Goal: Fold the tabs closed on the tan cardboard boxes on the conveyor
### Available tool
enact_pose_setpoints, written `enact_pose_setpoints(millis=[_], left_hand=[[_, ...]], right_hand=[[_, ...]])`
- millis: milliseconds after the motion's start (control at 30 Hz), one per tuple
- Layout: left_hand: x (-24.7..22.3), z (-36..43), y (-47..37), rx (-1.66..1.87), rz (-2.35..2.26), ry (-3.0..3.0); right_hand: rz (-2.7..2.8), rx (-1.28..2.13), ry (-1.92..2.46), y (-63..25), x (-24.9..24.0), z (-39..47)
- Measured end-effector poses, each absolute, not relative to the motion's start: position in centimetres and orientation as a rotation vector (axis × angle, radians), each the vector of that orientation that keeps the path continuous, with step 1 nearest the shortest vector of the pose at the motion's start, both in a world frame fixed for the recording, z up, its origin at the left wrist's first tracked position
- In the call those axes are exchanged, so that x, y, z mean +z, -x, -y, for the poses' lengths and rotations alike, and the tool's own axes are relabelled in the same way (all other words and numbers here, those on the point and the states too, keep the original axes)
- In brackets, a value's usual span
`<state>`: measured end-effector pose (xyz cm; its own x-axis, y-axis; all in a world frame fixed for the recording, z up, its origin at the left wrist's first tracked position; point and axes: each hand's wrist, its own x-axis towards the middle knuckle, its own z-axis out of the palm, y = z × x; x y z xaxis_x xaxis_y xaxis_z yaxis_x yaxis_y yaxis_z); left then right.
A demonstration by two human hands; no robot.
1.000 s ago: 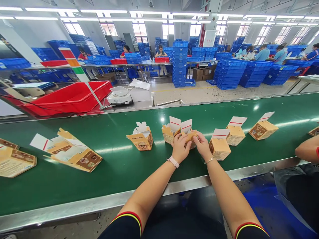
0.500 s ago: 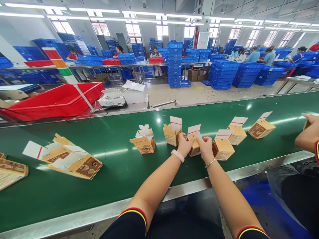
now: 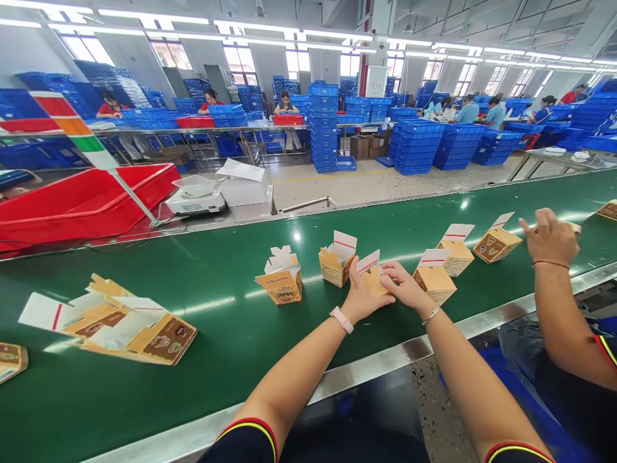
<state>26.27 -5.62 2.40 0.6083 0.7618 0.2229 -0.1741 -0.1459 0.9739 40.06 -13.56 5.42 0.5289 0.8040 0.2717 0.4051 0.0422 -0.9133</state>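
Tan carton point(image 3: 373, 281), red-striped white flap point(image 3: 369, 261) raised

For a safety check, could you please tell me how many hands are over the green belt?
3 visible: left hand and right hand at one box, co-worker's hand farther right; another may be hidden.

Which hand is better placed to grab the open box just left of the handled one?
Probably the left hand: it is nearer the open box, while the right hand is beyond the handled box.
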Motion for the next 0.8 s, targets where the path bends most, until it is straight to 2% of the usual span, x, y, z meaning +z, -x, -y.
enact_pose_setpoints(millis=[133,233,333,433,633,800], left_hand=[[3.3,4.4,-26.1,0.592,-0.151,-1.628],[3.9,3.9,-26.9,0.541,-0.156,-1.668],[4.1,4.1,-28.1,0.543,-0.182,-1.625],[4.0,4.7,-29.3,0.533,-0.230,-1.472],[4.1,6.0,-31.9,0.533,-0.519,-1.251],[4.5,6.6,-33.3,0.442,-0.569,-1.239]], right_hand=[[0.869,0.203,1.530,-48.6,10.6,17.7],[0.622,0.147,1.430,-56.0,14.0,20.3],[0.503,0.147,1.523,-58.5,15.2,20.9],[0.531,0.168,1.605,-54.3,13.6,19.2],[0.572,0.380,1.725,-42.0,5.1,13.8],[0.343,0.336,1.773,-42.0,2.6,13.8]])
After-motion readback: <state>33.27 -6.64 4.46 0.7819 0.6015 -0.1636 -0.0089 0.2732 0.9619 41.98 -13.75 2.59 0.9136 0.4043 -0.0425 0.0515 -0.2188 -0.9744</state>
